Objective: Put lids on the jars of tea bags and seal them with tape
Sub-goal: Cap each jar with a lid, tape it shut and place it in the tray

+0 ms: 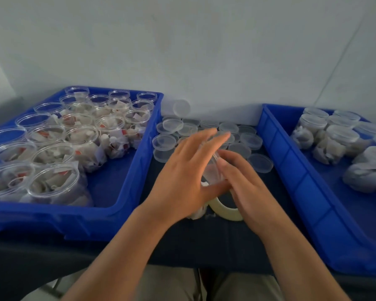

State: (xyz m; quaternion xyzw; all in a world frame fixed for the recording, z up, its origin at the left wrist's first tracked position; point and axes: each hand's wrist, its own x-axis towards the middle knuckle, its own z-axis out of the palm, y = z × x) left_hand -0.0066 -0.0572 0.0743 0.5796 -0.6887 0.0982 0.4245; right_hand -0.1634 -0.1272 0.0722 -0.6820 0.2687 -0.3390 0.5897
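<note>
While the left hand [182, 170] lies flat-fingered over the clear jar [213, 172] on the worktop [226, 242], the right hand [250, 187] touches its side; whether it grips, I cannot tell. One of the loose lids [251, 141] behind should be seated squarely before the tape roll [221, 210] is used. The left bin [137, 170] holds open tea-bag jars [80, 135], the right bin [291, 170] lidded jars [339, 135].

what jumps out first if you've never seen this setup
Two bright blue bins stand out: the left bin holds open jars of tea bags, the right bin lidded jars. Between them, the left hand and right hand meet at a clear jar, with loose lids behind and a tape roll in front.
</note>
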